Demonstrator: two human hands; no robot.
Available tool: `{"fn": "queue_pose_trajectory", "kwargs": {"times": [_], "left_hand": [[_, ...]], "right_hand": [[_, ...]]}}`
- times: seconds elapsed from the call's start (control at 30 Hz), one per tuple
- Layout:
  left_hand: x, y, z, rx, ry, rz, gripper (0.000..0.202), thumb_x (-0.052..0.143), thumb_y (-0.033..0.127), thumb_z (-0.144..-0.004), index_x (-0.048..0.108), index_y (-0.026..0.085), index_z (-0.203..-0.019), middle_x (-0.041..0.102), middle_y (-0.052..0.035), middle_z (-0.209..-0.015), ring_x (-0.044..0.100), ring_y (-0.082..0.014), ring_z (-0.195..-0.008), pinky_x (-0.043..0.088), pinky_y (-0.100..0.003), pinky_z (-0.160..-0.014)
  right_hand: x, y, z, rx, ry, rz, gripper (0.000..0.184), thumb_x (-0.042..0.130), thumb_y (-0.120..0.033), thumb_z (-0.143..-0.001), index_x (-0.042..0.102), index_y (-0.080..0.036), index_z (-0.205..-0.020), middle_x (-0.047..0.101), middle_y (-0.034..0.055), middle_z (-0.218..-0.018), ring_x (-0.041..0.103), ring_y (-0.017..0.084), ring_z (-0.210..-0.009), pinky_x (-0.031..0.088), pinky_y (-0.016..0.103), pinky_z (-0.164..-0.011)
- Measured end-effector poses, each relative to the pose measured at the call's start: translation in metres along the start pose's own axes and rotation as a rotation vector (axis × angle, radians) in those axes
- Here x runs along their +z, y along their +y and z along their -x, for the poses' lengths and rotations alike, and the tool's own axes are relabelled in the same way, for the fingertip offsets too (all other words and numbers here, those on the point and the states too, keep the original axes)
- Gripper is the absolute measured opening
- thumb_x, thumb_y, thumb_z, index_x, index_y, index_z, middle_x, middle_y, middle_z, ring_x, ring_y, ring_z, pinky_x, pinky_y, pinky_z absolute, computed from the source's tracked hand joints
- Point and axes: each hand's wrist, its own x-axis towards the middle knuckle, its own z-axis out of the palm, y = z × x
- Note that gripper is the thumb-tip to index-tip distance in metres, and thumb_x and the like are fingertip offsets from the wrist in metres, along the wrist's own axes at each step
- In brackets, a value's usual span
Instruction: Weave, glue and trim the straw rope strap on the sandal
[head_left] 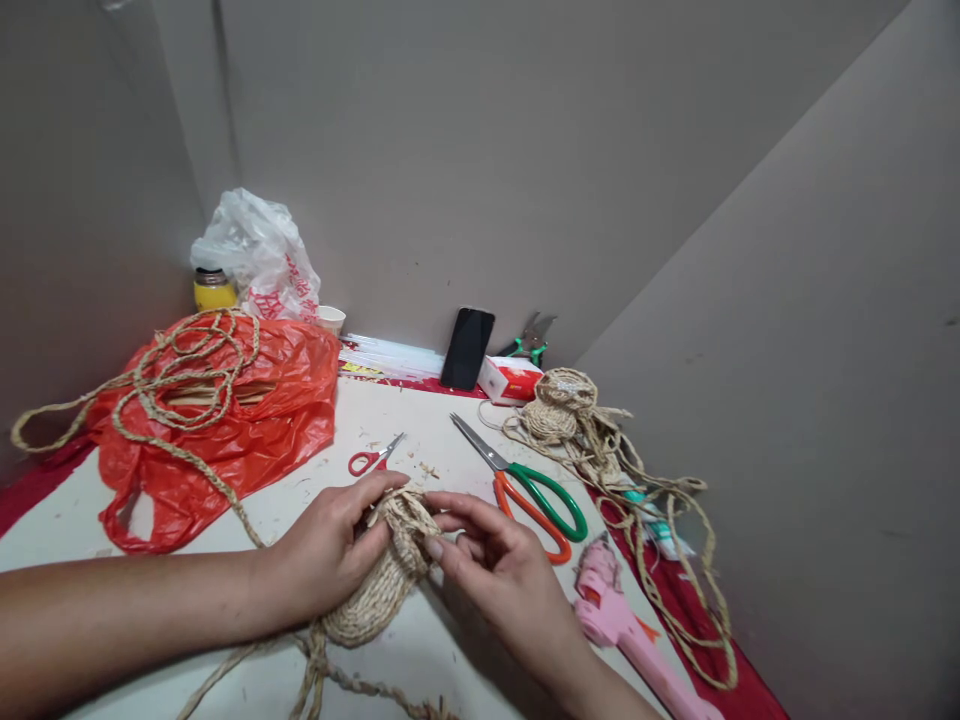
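Observation:
A woven piece of braided straw cord (375,598), with a rounded lower end, is held up between both hands above the white table top. My left hand (330,545) grips its left side, thumb on the front and fingers behind. At its upper right, my right hand (499,570) pinches the edge between thumb and fingers. Loose braided strands (319,665) hang below the piece onto the table. Beyond the hands lie small red-handled scissors (367,460) and large scissors with green and orange handles (525,490).
On the left, a coil of braided cord (199,375) rests on a red plastic bag (292,420). At the back stand a phone (467,348) and a small red-and-white box (511,380). A pink glue gun (619,625) and more woven straw pieces (555,420) lie to the right.

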Motion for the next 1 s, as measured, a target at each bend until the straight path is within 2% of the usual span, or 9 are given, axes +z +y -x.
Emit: {"fn": "queue_pose_trajectory", "kwargs": {"times": [0.13,0.23,0.33,0.53,0.67,0.77,0.83,0.9,1.0], "left_hand": [[0.002,-0.003,-0.003,-0.033,0.055,0.033,0.046,0.048,0.008,-0.08,0.056,0.019,-0.125,0.07,-0.0053,-0.112,0.064,-0.0193,-0.104,0.046,-0.028,-0.093],[0.002,-0.003,-0.003,-0.034,0.04,0.031,0.049,0.047,0.006,-0.079,0.055,0.018,-0.126,0.069,-0.0056,-0.115,0.063,-0.0193,-0.106,0.046,-0.028,-0.095],[0.002,-0.003,-0.002,-0.024,0.035,0.015,0.048,0.046,0.007,-0.08,0.056,0.016,-0.126,0.067,-0.0069,-0.119,0.061,-0.0196,-0.111,0.044,-0.029,-0.098],[0.004,-0.006,0.0,-0.01,0.03,0.008,0.046,0.045,0.009,-0.083,0.056,0.016,-0.126,0.065,-0.0071,-0.123,0.059,-0.0189,-0.115,0.042,-0.029,-0.102],[0.003,-0.009,0.0,-0.001,-0.003,-0.006,0.048,0.047,0.01,-0.082,0.054,0.019,-0.129,0.065,-0.0057,-0.124,0.058,-0.0186,-0.115,0.042,-0.029,-0.102],[0.0,-0.009,0.001,0.072,-0.028,-0.168,0.052,0.056,0.018,-0.08,0.05,0.021,-0.132,0.061,-0.0087,-0.129,0.056,-0.0233,-0.118,0.043,-0.035,-0.101],[-0.001,-0.008,0.001,0.167,0.007,-0.362,0.052,0.061,0.025,-0.08,0.05,0.021,-0.131,0.054,-0.0137,-0.135,0.052,-0.0296,-0.121,0.044,-0.042,-0.099],[-0.002,-0.007,0.0,0.306,0.063,-0.533,0.044,0.06,0.025,-0.08,0.054,0.019,-0.124,0.052,-0.0172,-0.134,0.053,-0.033,-0.117,0.047,-0.046,-0.093],[-0.001,-0.005,-0.003,0.523,0.089,-0.603,0.031,0.054,0.015,-0.083,0.054,0.014,-0.113,0.064,-0.015,-0.11,0.06,-0.027,-0.097,0.051,-0.041,-0.083]], "right_hand": [[0.001,0.007,0.002,-0.114,0.003,0.189,0.04,0.071,-0.031,-0.07,0.068,-0.017,-0.107,0.057,-0.0024,-0.061,0.034,0.008,-0.045,0.031,0.021,-0.042],[0.002,0.015,0.004,-0.245,0.011,0.347,0.044,0.072,-0.027,-0.071,0.064,-0.018,-0.113,0.063,0.0016,-0.075,0.037,0.008,-0.044,0.033,0.022,-0.041],[0.003,0.022,0.004,-0.355,0.024,0.453,0.038,0.065,-0.023,-0.077,0.061,-0.02,-0.115,0.066,0.0058,-0.091,0.04,0.008,-0.044,0.036,0.023,-0.042],[0.006,0.019,0.003,-0.426,0.042,0.444,0.028,0.058,-0.017,-0.081,0.063,-0.018,-0.109,0.066,0.0045,-0.084,0.045,0.009,-0.046,0.04,0.022,-0.045],[0.009,0.015,0.002,-0.315,0.033,0.365,0.031,0.057,-0.017,-0.077,0.064,-0.014,-0.107,0.063,0.0053,-0.084,0.04,0.008,-0.046,0.037,0.021,-0.044],[0.009,0.012,0.0,-0.186,0.001,0.28,0.032,0.058,-0.019,-0.074,0.064,-0.012,-0.105,0.06,0.0036,-0.081,0.035,0.006,-0.046,0.033,0.021,-0.044],[0.009,0.01,-0.001,-0.13,-0.026,0.237,0.033,0.06,-0.019,-0.073,0.064,-0.013,-0.104,0.057,0.0016,-0.08,0.033,0.005,-0.047,0.03,0.02,-0.043],[0.01,0.007,-0.002,-0.088,-0.052,0.2,0.032,0.06,-0.018,-0.072,0.064,-0.014,-0.103,0.055,-0.0002,-0.078,0.03,0.004,-0.046,0.026,0.019,-0.042],[0.011,0.003,-0.002,-0.051,-0.086,0.164,0.029,0.058,-0.016,-0.071,0.063,-0.015,-0.099,0.051,-0.0026,-0.074,0.028,0.004,-0.046,0.023,0.018,-0.042]]}}
